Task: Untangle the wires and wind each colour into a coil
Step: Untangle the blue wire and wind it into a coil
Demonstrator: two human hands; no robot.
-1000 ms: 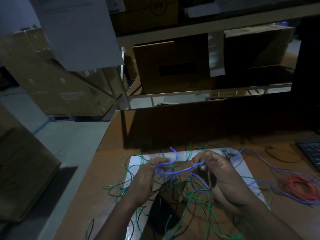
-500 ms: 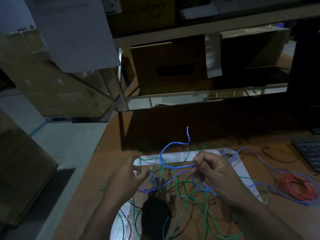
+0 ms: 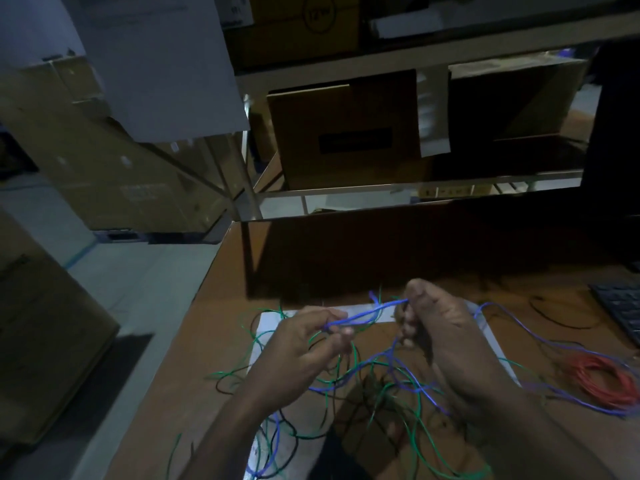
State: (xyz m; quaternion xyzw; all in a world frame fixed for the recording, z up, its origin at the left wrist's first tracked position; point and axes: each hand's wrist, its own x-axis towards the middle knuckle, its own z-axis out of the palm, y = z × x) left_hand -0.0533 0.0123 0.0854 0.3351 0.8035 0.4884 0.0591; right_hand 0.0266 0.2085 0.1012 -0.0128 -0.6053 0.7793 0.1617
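Note:
A blue wire (image 3: 367,313) is stretched between my two hands above the table. My left hand (image 3: 304,348) pinches its lower end and my right hand (image 3: 440,327) pinches its upper end. More blue wire trails right toward a red coil (image 3: 602,375) lying on the table. Loose green wire (image 3: 349,372) and thin black wire (image 3: 294,441) lie tangled under my hands on a white sheet (image 3: 270,323). Part of the tangle is hidden behind my forearms.
The brown table (image 3: 207,358) ends at its left edge, with floor beyond. A dark keyboard (image 3: 620,306) sits at the far right. A shelf rack with cardboard boxes (image 3: 346,140) stands behind the table. A dark object (image 3: 332,455) lies near the front edge.
My left hand has come up and toward the right hand, pulling the blue wire into a short straight span. The tall blue loop and raised free end seen half a second ago are gone.

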